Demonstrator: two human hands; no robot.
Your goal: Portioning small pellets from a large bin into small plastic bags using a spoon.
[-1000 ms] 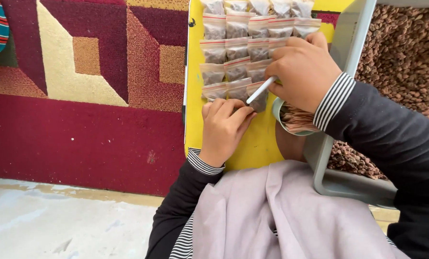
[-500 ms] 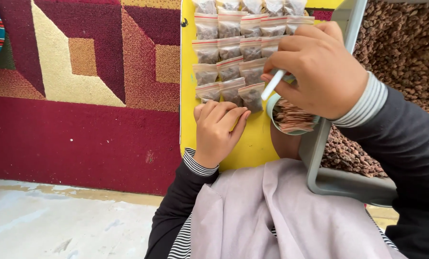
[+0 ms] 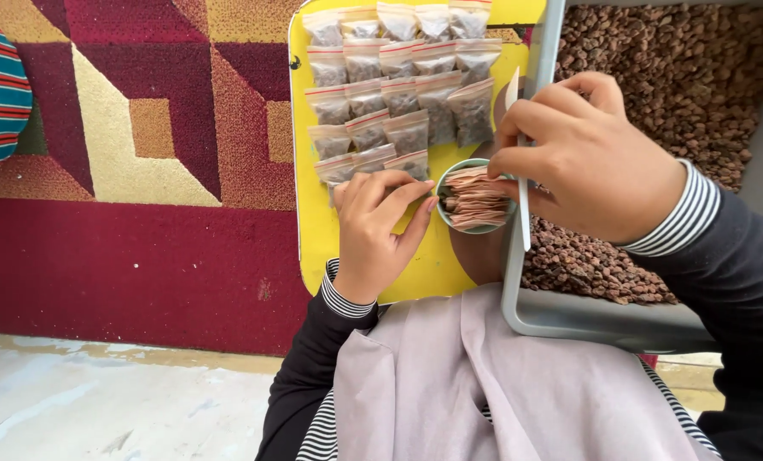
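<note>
Compared with the views of a moment ago, the right hand (image 3: 590, 158) has drawn back from the rows of small filled bags (image 3: 398, 81) and now sits above and just right of the little green bowl (image 3: 475, 198), fingers closed around a slim white stick (image 3: 518, 162) that runs upright through the grip, its top showing above the fingers and its lower end below them. In my judgement the tool has come off the bags and the hand is now working at the bowl, which holds a stack of empty pink-edged bags (image 3: 473, 196). The left hand (image 3: 380, 226) remains on the yellow board (image 3: 313, 230), fingers curled down with the fingertips pressing the lowest bag of the rows; whether it pinches that bag or only pins it cannot be told. The top of the board is cut off by the frame. What the stick's lower end touches is unclear. The grey tray (image 3: 535, 307) of brown kernels (image 3: 672, 77) lies behind the right-hand fingers, partly hidden.
</note>
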